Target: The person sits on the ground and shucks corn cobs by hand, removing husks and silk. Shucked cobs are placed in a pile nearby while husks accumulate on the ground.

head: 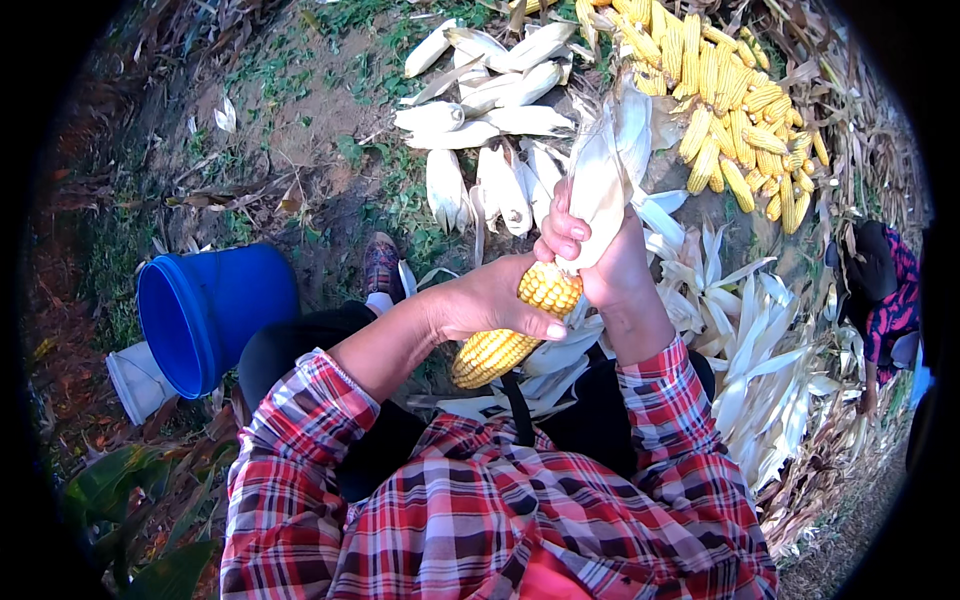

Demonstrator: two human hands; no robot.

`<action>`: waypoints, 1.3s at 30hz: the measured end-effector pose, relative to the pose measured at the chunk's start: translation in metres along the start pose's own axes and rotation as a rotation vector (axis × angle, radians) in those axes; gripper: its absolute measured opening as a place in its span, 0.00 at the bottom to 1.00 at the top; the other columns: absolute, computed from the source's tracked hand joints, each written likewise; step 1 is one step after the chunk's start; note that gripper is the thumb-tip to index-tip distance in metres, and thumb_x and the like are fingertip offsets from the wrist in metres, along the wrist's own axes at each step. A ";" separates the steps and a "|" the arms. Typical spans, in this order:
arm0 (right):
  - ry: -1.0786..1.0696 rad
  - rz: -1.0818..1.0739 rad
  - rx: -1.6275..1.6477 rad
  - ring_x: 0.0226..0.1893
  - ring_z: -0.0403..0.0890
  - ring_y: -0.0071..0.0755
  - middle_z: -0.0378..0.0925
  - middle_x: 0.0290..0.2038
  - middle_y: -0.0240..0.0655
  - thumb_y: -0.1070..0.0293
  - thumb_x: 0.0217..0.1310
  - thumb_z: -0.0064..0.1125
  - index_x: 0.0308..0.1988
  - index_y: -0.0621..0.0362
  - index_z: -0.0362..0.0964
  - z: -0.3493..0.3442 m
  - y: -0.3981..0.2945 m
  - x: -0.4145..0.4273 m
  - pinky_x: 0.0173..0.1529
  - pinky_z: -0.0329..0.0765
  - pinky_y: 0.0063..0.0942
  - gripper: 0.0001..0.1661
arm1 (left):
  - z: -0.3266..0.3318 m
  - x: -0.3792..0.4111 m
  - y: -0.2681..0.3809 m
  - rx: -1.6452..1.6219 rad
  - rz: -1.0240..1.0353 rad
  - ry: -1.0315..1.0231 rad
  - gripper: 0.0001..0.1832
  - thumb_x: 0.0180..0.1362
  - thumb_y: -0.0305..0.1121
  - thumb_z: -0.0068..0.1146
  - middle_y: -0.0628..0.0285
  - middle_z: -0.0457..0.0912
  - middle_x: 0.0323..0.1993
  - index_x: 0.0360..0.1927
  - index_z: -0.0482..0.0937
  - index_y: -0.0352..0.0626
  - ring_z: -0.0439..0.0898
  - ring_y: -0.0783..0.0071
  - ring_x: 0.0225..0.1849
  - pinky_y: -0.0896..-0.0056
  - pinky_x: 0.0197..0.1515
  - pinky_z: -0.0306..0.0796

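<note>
A yellow ear of corn, its kernels bare, slants across the front of my lap. Around its upper half my left hand is closed, the thumb lying over the kernels. My right hand grips the pale husk gathered at the ear's base, and the husk leaves stick up above the fist. Unhusked ears in whitish husks lie in a loose group on the ground beyond my hands. Farther right is a heap of husked yellow ears. The palm side of my left hand is hidden.
A blue plastic bucket lies tipped at left beside a white bucket. Stripped husks are piled at right. Dry stalks and leaves edge the soil. Another person in patterned clothing is at the far right.
</note>
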State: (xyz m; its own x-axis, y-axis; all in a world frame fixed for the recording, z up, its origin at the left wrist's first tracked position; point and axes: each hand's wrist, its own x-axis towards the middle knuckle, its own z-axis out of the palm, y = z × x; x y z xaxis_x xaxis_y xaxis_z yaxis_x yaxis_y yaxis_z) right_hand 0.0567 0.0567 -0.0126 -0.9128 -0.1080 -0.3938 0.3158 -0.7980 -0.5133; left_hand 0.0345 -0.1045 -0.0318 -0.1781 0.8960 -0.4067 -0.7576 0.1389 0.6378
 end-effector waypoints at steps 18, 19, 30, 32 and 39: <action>0.327 -0.275 0.261 0.14 0.55 0.17 0.54 0.15 0.20 0.65 0.67 0.39 0.28 0.52 0.59 -0.028 0.033 0.025 0.23 0.58 0.19 0.12 | 0.049 0.011 -0.039 -0.129 0.407 0.668 0.23 0.56 0.40 0.62 0.63 0.74 0.36 0.48 0.68 0.38 0.74 0.78 0.36 0.73 0.37 0.72; 0.366 -0.172 0.360 0.13 0.54 0.17 0.55 0.15 0.20 0.63 0.68 0.39 0.28 0.51 0.60 -0.035 0.038 0.026 0.24 0.59 0.19 0.12 | 0.052 0.005 -0.030 -0.139 0.318 0.711 0.22 0.57 0.41 0.61 0.62 0.75 0.33 0.46 0.68 0.38 0.76 0.75 0.30 0.71 0.31 0.73; 0.524 -0.460 -1.237 0.22 0.77 0.34 0.75 0.23 0.35 0.67 0.62 0.50 0.41 0.62 0.69 -0.090 0.077 -0.006 0.25 0.70 0.29 0.10 | 0.036 0.000 -0.061 -0.029 -0.070 0.628 0.25 0.51 0.37 0.67 0.60 0.77 0.33 0.47 0.70 0.36 0.76 0.74 0.31 0.72 0.33 0.72; 0.529 -0.534 -1.328 0.37 0.81 0.52 0.80 0.33 0.52 0.71 0.56 0.54 0.43 0.66 0.69 -0.152 0.093 -0.006 0.40 0.76 0.37 0.15 | 0.028 -0.007 -0.059 0.392 0.252 0.644 0.30 0.50 0.37 0.68 0.60 0.76 0.36 0.51 0.66 0.33 0.76 0.76 0.35 0.73 0.38 0.73; -0.093 0.326 -1.649 0.63 0.63 0.47 0.65 0.60 0.47 0.62 0.41 0.73 0.63 0.56 0.54 -0.166 0.123 -0.024 0.64 0.60 0.42 0.51 | 0.023 -0.026 0.026 0.080 0.391 0.826 0.27 0.57 0.40 0.62 0.61 0.74 0.37 0.51 0.63 0.36 0.75 0.76 0.37 0.75 0.38 0.72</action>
State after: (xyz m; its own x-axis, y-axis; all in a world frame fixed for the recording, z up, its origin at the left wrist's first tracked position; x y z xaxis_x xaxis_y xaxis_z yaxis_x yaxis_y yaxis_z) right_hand 0.1603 0.0592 -0.1927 -0.7513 -0.2126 -0.6248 0.3410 0.6854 -0.6433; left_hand 0.0337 -0.1144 0.0103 -0.8282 0.3036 -0.4711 -0.5088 -0.0546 0.8592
